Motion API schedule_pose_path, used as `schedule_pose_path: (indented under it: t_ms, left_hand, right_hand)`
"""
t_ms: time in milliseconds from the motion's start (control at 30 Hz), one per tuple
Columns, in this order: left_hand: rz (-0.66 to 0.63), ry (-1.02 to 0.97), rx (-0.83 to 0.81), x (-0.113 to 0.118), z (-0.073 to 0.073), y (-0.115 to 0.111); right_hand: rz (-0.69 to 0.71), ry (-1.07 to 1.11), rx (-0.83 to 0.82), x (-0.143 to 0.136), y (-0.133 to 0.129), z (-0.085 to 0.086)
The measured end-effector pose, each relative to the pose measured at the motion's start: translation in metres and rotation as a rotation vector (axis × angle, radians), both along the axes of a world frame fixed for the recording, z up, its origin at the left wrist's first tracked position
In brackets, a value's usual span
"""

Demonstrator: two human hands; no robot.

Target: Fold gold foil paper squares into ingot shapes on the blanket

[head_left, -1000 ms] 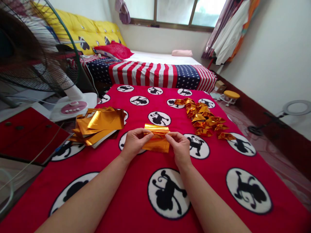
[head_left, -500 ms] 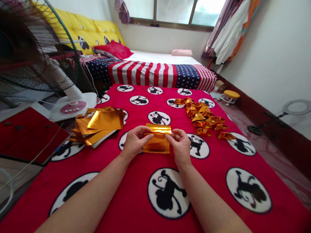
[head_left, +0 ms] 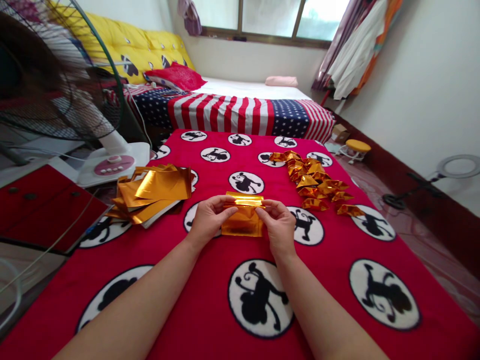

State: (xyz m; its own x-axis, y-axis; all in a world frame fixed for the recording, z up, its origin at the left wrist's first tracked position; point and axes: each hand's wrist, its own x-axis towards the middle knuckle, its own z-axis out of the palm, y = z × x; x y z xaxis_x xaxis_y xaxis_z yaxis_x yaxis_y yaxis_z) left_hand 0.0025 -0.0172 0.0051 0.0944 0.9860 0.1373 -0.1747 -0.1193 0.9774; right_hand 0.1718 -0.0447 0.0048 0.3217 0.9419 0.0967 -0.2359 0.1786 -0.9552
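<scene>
A sheet of shiny gold foil paper [head_left: 243, 222] is pinched between my two hands over the red cloth, with a crease running across it. My left hand [head_left: 210, 216] grips its left edge between thumb and fingers. On the right edge, my right hand [head_left: 278, 220] holds it the same way. To the left lies a loose stack of flat gold foil sheets [head_left: 163, 186]. At the right sits a cluster of folded gold foil pieces [head_left: 308, 181], shaped like small boats or ingots.
The red cloth [head_left: 195, 310] with black monkey prints covers the table. An electric fan [head_left: 116, 155] stands at the left beside a red cabinet [head_left: 45, 205]. Behind the table is a bed [head_left: 240, 112]; a yellow stool [head_left: 358, 145] and a ring light [head_left: 457, 166] stand at the right.
The upper part of the foil sheet has tilted slightly and bends more at the crease. Both hands keep their hold in nearly the same place.
</scene>
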Motion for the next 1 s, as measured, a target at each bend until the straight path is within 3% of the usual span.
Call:
schedule_pose_path:
  t_ms: [1000]
  left_hand:
    - [0.022,0.045,-0.04,-0.0025,0.0002,-0.0003]
  right_hand:
    - [-0.036,-0.028,-0.012,0.0006,0.0006,-0.0006]
